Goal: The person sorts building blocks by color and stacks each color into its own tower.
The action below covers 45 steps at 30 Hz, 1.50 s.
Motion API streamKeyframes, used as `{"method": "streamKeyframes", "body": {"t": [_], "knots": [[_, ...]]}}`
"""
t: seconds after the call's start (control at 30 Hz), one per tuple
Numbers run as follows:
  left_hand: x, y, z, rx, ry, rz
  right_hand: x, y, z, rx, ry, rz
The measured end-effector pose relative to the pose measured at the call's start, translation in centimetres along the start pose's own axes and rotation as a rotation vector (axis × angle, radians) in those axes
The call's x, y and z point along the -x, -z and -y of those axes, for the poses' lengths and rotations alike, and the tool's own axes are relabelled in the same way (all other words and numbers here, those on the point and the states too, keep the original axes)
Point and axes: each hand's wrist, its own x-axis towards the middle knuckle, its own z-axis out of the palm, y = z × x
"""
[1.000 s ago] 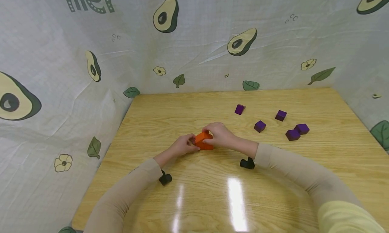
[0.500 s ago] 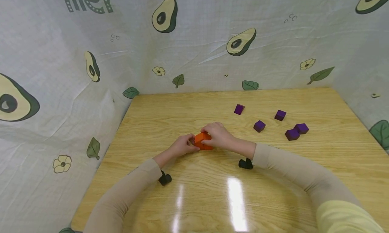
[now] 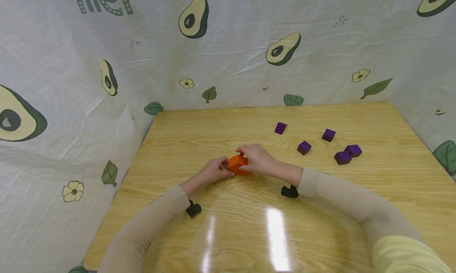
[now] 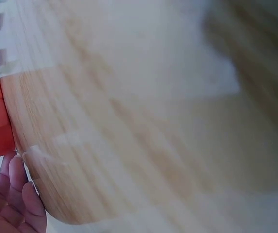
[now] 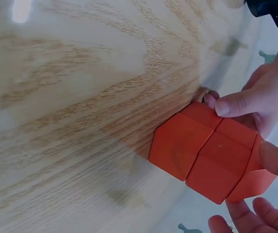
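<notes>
As both of the person's hands close in from opposite sides, a compact cluster of flat-faced orange-red blocks (image 3: 236, 163) is held between them at the yellow-brown wood-grain table (image 3: 185, 134).
Head view, cluster at dial centre, twelve o'clock pointing away from the person: the left hand (image 3: 214, 170), at nine o'clock, pinches the blocks between thumb and fingers; the right hand (image 3: 259, 158), towards two o'clock, grips them with thumb on the near face and fingers curled beyond, the digits parted only by the blocks' thickness. Seams divide the cluster; its full block count cannot be told. Five dark-purple cubes (image 3: 304, 148) lie well apart from it, between two and three o'clock, the nearest pair at three appearing to touch.
</notes>
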Motion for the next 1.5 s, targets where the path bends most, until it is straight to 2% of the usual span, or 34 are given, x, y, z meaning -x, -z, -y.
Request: {"method": "streamKeyframes", "body": {"t": [0.17,0.27,0.5,0.63,0.93,1.07,1.2,1.3,1.43,1.5], "knots": [[0.2,0.2,-0.3,0.009,0.019,0.014,0.5,0.2,-0.5,-0.003,-0.026,0.038],[0.4,0.3,-0.6,-0.001,0.02,0.0,0.8,0.3,-0.8,-0.002,-0.041,0.047],[0.4,0.4,-0.9,-0.027,-0.046,-0.06,1.0,0.2,-1.4,0.001,-0.062,0.066],[0.2,0.4,-1.0,-0.029,-0.062,-0.079,1.1,0.2,-1.5,-0.004,-0.075,0.071],[0.2,0.9,-1.3,0.007,-0.065,-0.048,1.5,0.6,-2.0,-0.045,-0.086,0.08],[0.4,1.6,-1.8,0.051,-0.077,-0.103,2.5,1.4,-3.2,-0.083,-0.096,0.07],[0.6,2.3,-3.1,0.077,-0.152,-0.212,4.2,2.8,-5.4,-0.091,-0.148,0.026],[0.6,2.7,-4.7,0.086,-0.217,-0.278,6.1,4.4,-7.8,-0.107,-0.207,-0.019],[0.8,2.5,-8.0,0.098,-0.275,-0.292,9.3,7.0,-11.2,-0.126,-0.296,-0.084],[0.8,2.1,-9.9,0.102,-0.283,-0.269,10.9,8.1,-12.8,-0.119,-0.333,-0.111]]}}
